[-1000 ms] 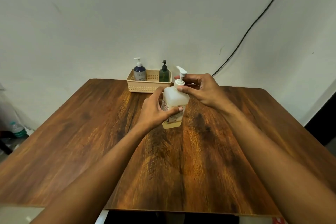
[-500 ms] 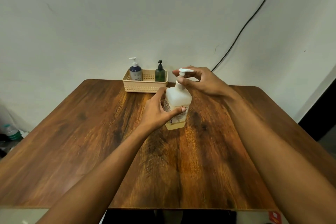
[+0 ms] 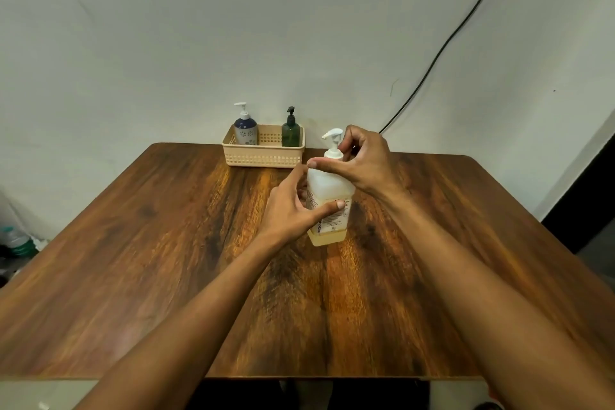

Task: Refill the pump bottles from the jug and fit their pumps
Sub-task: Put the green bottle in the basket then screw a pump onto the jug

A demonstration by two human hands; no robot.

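Head view: one pale bottle [image 3: 327, 196] upright near middle of desk [image 3: 166, 243], a little yellowish liquid at bottom only. Left hand [image 3: 289, 210] wrapped around its body, grip closed on it. Right hand [image 3: 362, 160] pinched on white pump [image 3: 332, 146] at neck, probably screwing. Behind, beige basket [image 3: 263, 153] with blue bottle [image 3: 245, 130] and green bottle [image 3: 291, 133], pumps already fitted. No jug visible. Seems mostly done; this pump left to tighten.

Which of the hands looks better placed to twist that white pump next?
The right hand: its fingers already wrap the pump collar atop the bottle. The left hand grips the bottle's body, steadying it.
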